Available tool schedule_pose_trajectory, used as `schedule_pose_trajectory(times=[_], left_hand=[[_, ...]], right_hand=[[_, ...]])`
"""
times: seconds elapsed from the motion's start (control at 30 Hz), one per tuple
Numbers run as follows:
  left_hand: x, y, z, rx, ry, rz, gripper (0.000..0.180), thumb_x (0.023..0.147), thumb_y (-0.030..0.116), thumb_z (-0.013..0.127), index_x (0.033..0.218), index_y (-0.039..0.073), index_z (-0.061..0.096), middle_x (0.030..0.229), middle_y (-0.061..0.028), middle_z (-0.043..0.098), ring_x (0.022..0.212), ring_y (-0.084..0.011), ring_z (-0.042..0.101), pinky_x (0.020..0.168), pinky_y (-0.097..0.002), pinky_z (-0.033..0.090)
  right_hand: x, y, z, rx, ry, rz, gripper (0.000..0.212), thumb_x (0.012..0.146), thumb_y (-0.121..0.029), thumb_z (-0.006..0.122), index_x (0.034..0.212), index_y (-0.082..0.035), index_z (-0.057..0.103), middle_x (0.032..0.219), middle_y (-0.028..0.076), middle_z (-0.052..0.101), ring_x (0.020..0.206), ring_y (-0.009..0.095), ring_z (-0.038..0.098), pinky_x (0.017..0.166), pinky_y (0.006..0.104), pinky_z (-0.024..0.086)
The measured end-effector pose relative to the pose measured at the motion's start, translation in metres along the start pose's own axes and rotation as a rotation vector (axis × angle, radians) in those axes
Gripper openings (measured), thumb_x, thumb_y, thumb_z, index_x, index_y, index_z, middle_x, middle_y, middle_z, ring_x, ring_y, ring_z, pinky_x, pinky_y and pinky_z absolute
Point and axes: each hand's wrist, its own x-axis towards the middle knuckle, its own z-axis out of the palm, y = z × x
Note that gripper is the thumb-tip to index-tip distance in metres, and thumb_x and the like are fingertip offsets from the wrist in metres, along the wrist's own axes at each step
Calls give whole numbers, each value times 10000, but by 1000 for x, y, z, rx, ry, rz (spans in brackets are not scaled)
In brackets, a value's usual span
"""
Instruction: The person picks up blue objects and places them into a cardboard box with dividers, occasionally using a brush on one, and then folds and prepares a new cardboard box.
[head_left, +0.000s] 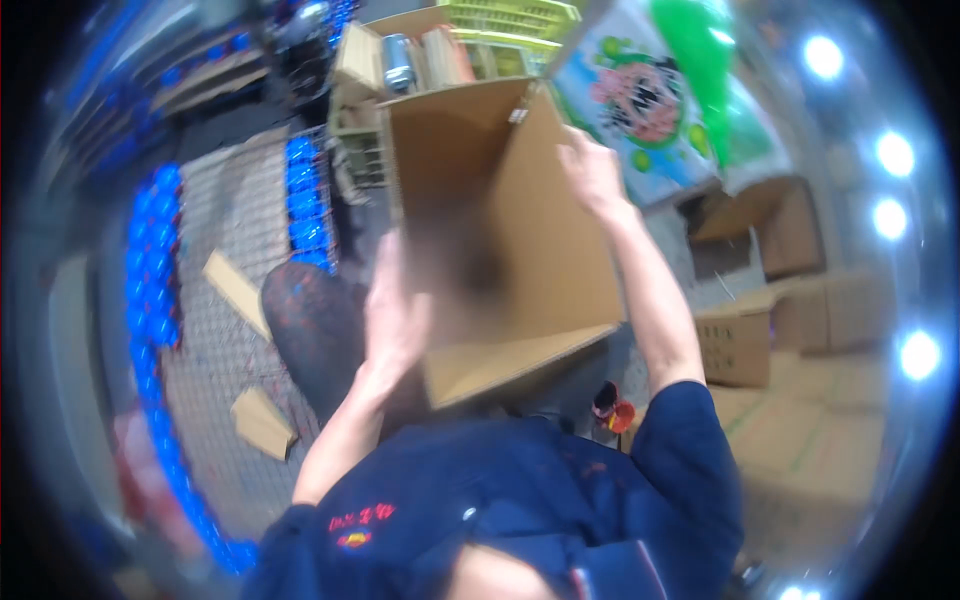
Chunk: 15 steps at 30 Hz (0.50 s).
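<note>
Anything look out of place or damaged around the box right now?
Two loose tan pieces lie askew on the grey surface at left, angled differently, like stray scraps. A dark smudge shows inside the cardboard box; whether stain or blur, I cannot tell.

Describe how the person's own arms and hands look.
The left hand, blurred, and right hand show no gloves. The forearms are bare below short, dark navy fabric sleeves. The matching navy shirt carries red lettering and a small red-and-yellow emblem on its chest.
</note>
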Motion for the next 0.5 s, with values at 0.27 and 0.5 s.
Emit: schedule_pose_trajectory(times=[0.27, 0.5], left_hand=[[0, -21, -4, -161, 18, 46, 649, 849, 12, 508, 1478, -25, 355, 1500, -212, 415, 1391, -300, 398, 1157, -359, 276], [8, -44, -30, -175, -106, 48, 681, 877, 36, 561, 1513, 25, 319, 1426, -193, 508, 1269, -258, 514, 1070, -350, 382]], right_hand=[[-235, -80, -3, -126, 127, -622, 367, 842, -335, 662, 553, -146, 538, 560, 30, 544, 573, 187, 564, 574, 336, 424], [-151, -63, 126, -91, -204, -250, 469, 924, -337, 484, 576, -77, 661, 599, 162, 657, 523, 330, 649, 538, 447, 522]])
